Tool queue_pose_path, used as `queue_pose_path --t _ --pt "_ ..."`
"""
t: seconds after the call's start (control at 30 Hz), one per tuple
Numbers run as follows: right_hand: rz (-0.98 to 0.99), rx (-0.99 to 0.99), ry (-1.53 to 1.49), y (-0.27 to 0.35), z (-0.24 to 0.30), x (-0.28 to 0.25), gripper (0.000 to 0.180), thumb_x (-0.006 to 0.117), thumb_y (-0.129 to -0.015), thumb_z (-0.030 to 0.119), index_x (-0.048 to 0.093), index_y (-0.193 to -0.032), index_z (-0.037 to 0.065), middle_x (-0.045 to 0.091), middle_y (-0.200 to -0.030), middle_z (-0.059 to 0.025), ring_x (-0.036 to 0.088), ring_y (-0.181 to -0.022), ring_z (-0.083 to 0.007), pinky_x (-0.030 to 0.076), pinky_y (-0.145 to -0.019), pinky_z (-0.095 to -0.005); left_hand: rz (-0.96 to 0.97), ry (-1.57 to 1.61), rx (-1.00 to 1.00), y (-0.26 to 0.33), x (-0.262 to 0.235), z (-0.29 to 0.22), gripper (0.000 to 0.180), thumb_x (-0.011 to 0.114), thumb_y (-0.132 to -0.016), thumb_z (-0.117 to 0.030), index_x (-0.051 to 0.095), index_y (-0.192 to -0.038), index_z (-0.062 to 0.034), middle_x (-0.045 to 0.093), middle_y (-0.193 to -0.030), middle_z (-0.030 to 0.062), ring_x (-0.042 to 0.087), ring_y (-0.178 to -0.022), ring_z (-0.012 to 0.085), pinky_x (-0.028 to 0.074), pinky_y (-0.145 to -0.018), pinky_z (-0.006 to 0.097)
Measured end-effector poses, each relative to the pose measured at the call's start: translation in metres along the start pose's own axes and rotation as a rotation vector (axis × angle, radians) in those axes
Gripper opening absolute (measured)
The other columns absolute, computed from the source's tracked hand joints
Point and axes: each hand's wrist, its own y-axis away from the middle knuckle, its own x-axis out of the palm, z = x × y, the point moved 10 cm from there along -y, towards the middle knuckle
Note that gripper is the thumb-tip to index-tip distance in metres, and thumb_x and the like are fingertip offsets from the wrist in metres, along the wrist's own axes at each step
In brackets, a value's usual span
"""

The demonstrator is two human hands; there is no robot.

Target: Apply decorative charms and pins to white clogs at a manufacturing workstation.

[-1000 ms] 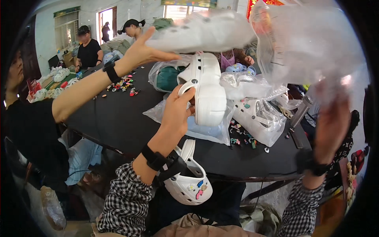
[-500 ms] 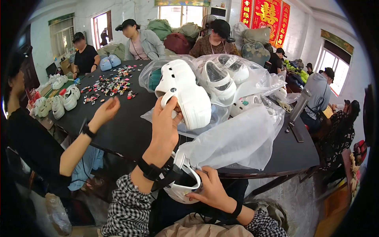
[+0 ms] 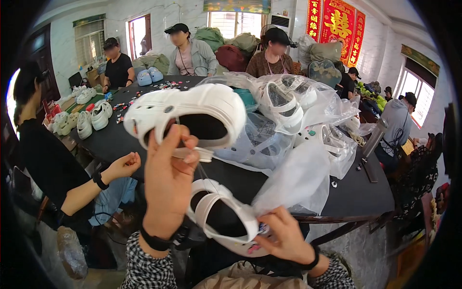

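Raised over the near table edge, a white clog point(image 3: 202, 98) lies tipped on its side, its dark opening toward me. My left hand point(image 3: 169, 185) grips it by the strap side, thumb and fingers pinched. Lower, in front of the table edge, a second white clog point(image 3: 233, 244) opens upward, with small coloured charms on its side. My right hand point(image 3: 287, 236) is closed on that side, fingers over the charms. A thin strand seems to run between the two clogs. Beside the right hand, a translucent plastic bag point(image 3: 296, 180) hangs over the table edge.
The dark table point(image 3: 356, 197) bears several bagged white clogs point(image 3: 284, 113). Loose charms point(image 3: 168, 85) lie toward the back. More clogs point(image 3: 98, 115) stand at the far left. A metal flask point(image 3: 378, 132) is at the right. A co-worker's forearm point(image 3: 103, 180) reaches in from the left.
My left hand has brought its clog left and turned it from upright onto its side. The lower clog has tilted, its opening more in view. My view has shifted left.
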Motion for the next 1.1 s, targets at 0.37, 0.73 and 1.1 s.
queue_pose_path --t 0.37,0.73,1.1 --pt "0.236 -0.383 0.487 -0.097 -0.008 -0.071 0.040 0.074 -0.075 0.010 0.063 -0.113 0.004 0.058 -0.110 -0.0099 0.057 -0.104 -0.0310 0.048 -0.087 -0.0409 0.243 -1.624 0.022 -0.007 -0.060 -0.015 0.028 0.058 -0.094 -0.015 0.055 -0.116 0.0014 0.069 -0.089 0.0185 0.071 -0.078 0.0310 0.056 -0.057 0.041" --pt "-0.492 -0.076 0.327 -0.056 -0.065 -0.098 0.068 0.076 -0.080 0.008 0.049 -0.142 0.005 0.043 -0.138 -0.0237 0.048 -0.124 -0.0396 0.043 -0.103 -0.0412 0.428 -1.967 0.300 0.037 -0.049 0.046 0.023 0.062 -0.088 -0.005 0.067 -0.110 -0.0043 0.061 -0.085 0.0127 0.061 -0.092 0.0307 0.050 -0.073 0.042" --pt "-0.367 -0.013 0.177 -0.060 -0.113 -0.022 0.048 0.060 -0.087 0.005 0.047 -0.131 -0.006 0.051 -0.125 -0.0306 0.045 -0.120 -0.0492 0.034 -0.105 -0.0507 0.458 -1.143 -0.044 0.045 -0.040 0.083 0.025 0.063 -0.089 0.002 0.071 -0.111 -0.0044 0.068 -0.087 0.0071 0.058 -0.065 0.0076 0.046 -0.059 0.022"
